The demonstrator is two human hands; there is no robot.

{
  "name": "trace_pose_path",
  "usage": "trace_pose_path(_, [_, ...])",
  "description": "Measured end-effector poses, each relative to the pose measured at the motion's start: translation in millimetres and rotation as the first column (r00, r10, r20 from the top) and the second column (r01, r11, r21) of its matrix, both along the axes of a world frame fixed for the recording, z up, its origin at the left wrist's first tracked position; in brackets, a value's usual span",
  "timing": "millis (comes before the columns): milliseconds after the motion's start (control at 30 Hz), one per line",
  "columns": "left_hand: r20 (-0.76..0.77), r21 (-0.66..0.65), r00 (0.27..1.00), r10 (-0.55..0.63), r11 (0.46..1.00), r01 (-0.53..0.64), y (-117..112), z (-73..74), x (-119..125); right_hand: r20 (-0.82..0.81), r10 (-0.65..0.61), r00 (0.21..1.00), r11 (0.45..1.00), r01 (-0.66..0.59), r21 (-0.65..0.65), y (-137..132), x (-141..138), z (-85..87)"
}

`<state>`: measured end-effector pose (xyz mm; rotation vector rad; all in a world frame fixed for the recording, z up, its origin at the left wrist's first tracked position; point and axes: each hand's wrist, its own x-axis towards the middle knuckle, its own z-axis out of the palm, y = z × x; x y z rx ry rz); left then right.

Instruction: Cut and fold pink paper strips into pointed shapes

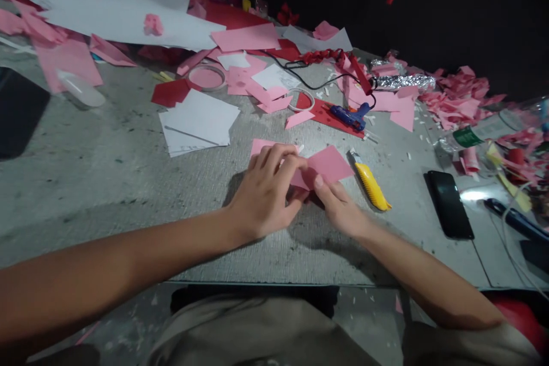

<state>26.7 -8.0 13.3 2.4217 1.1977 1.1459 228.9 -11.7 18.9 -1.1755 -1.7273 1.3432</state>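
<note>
A pink sheet of paper [330, 163] lies on the grey table [107, 166] in front of me. My left hand [266, 194] rests on its left part with curled fingers pressing the paper down. My right hand [338, 206] pinches the paper's near edge between thumb and fingers. The part of the sheet under both hands is hidden. A yellow utility knife [371, 186] lies just right of my right hand, apart from it.
A blue glue gun [351, 116] with a black cord lies behind the paper. White sheets [199, 123] sit at the left, a black phone [450, 203] at the right. Pink and red paper scraps [454, 97], tape rings [208, 77] and a bottle [476, 134] crowd the far side.
</note>
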Motion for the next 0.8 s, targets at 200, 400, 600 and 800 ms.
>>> trace_pose_path(200, [-0.041, 0.03, 0.999, -0.012, 0.999, 0.013, -0.7, -0.6, 1.2, -0.022, 0.01, 1.0, 1.0, -0.01, -0.029, 0.2, 0.9, -3.9])
trace_pose_path(400, [-0.046, 0.046, 0.999, -0.001, 0.999, 0.003, 0.9, 3.8, -2.5, 0.017, -0.017, 1.0, 0.999, 0.018, -0.05, -0.9, 3.0, -7.2])
trace_pose_path(600, [-0.053, 0.053, 0.998, -0.023, 0.998, 0.026, 4.0, 3.7, -2.9, -0.011, -0.02, 1.0, 1.0, 0.02, -0.012, 1.0, -0.4, -2.3])
trace_pose_path(800, [0.01, 0.058, 0.999, -0.053, 0.997, 0.053, 7.2, 2.6, -7.5, -0.025, 0.061, 0.998, 0.997, -0.062, -0.046, 3.2, -2.2, 2.1])
